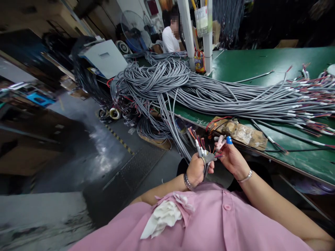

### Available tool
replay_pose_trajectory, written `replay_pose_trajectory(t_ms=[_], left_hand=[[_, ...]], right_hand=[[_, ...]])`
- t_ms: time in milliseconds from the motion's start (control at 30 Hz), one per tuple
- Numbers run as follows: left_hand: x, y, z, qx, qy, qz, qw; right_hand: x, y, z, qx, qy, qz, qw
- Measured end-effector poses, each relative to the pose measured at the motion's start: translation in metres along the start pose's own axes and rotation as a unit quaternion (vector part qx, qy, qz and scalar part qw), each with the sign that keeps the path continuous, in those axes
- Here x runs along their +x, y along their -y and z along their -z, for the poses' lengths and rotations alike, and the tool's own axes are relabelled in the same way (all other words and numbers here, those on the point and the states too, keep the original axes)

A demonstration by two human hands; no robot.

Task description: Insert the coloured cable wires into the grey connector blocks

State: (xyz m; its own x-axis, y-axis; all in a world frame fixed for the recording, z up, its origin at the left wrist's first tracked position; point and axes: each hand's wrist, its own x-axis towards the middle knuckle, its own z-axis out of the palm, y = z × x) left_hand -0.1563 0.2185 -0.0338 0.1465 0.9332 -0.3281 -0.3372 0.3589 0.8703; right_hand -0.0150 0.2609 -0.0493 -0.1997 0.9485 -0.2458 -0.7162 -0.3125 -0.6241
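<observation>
My left hand (196, 170) is closed around several grey cables (199, 150), held in front of my body. Their stripped ends fan out into thin coloured wires (193, 133) above white sleeves. One cable end bends across toward my right hand (233, 161). There, red and purple wires (219, 156) run into the fingers, which are closed on them; the exact grip is partly hidden. A blue cover (229, 140) sits on the tip of one right digit, and a pale wrap shows on another.
A large heap of grey cables (157, 75) lies along the green table (243, 62), with stripped ends at the right. A taped cardboard piece (243, 134) rests by the near edge. A white box (104, 57) stands left. Another person (170, 38) is behind the table.
</observation>
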Motion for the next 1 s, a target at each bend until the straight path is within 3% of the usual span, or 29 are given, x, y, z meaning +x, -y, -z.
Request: replay_pose_trajectory(t_ms=[233, 433, 833, 1000], left_hand=[[-0.012, -0.001, 0.003, -0.004, -0.006, -0.036, 0.999], [-0.009, -0.002, -0.001, 0.001, -0.019, -0.034, 0.999], [0.0, -0.003, -0.006, -0.013, -0.038, -0.037, 0.999], [-0.001, -0.006, -0.006, -0.002, -0.036, -0.027, 0.999]], right_hand=[[-0.003, 0.007, 0.002, -0.01, 0.036, -0.052, 0.998], [-0.004, 0.008, 0.004, -0.053, 0.024, -0.019, 0.998], [-0.003, 0.011, 0.003, -0.094, 0.0, -0.019, 0.995], [-0.005, 0.017, 0.002, -0.16, -0.012, -0.018, 0.987]])
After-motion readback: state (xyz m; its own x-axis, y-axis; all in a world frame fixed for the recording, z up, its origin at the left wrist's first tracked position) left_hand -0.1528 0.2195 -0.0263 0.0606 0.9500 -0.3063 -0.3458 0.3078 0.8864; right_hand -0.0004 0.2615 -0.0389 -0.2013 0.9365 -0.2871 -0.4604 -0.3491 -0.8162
